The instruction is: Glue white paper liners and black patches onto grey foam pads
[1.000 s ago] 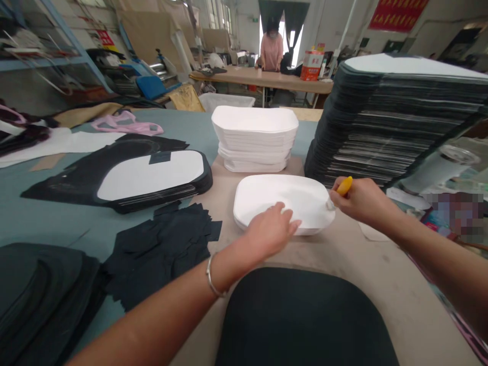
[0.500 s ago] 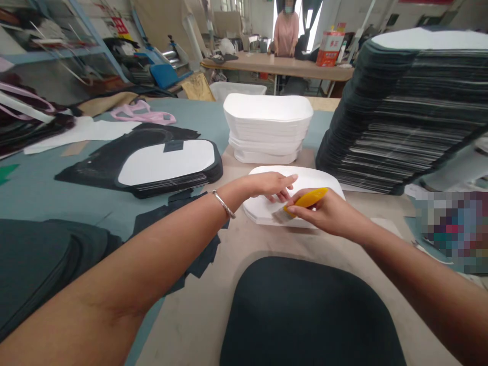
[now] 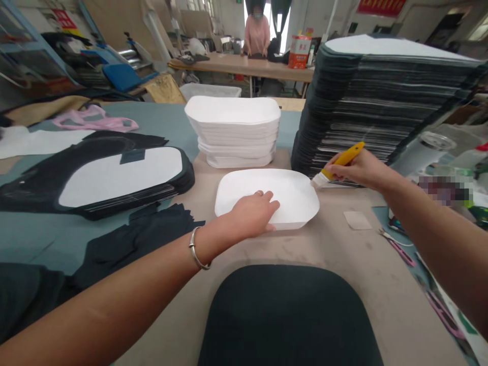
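Observation:
My left hand (image 3: 254, 212) lies with its fingers apart on a low stack of white rounded sheets (image 3: 293, 195). Held in my right hand (image 3: 356, 168) is a brush with a yellow handle (image 3: 347, 154); its pale bristles point down and left, by the right edge of that stack. A dark rounded piece (image 3: 290, 320) lies flat nearest me. Behind the low stack stands a taller pile of white sheets (image 3: 236, 122).
A high pile of dark pieces (image 3: 366, 96) stands at the right. Dark pieces with a white sheet on top (image 3: 125, 178) lie left, near dark scraps (image 3: 145, 234). Pink-handled scissors (image 3: 400, 249) are at the right edge. A person (image 3: 257, 33) stands at the far table (image 3: 236, 66).
My right hand with the brush has moved right, from over the low white stack to its right edge. My left hand has come down flat onto the stack. The view has swung right.

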The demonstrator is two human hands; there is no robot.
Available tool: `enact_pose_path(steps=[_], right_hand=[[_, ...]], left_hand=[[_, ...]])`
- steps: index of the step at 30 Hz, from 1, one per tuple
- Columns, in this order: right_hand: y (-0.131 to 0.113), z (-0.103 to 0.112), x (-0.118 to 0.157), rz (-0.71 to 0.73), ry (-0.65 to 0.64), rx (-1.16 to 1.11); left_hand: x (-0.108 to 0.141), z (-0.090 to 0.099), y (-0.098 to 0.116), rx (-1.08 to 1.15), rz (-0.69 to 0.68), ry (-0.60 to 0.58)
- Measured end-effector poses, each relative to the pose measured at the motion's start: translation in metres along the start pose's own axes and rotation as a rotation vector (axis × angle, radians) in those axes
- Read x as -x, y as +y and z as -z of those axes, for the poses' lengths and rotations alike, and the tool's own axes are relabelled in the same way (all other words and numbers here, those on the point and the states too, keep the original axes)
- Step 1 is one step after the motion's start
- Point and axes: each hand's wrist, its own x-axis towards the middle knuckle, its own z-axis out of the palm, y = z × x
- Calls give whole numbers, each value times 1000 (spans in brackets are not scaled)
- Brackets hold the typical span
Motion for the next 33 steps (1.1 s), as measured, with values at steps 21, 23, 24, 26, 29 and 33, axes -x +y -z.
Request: enact_pose_path(steps=[21, 23, 24, 26, 29, 33], right_hand=[[33, -40, 95, 0, 98, -58], [33, -54, 82, 28, 176, -70], [30, -59, 77, 38, 218, -68], [19, -64, 71, 43, 321, -38], [-1, -70, 80, 90, 430, -23], [-10, -89, 111, 244, 230, -63]], left_hand=[[-7, -8, -24, 189, 71, 70], [-5, -8, -19, 184, 102, 84], [-4, -7, -18, 182, 114, 89], [-3, -7, -15, 176, 128, 96], [-3, -8, -14, 175, 133, 103], [-4, -11, -15, 203, 142, 117]])
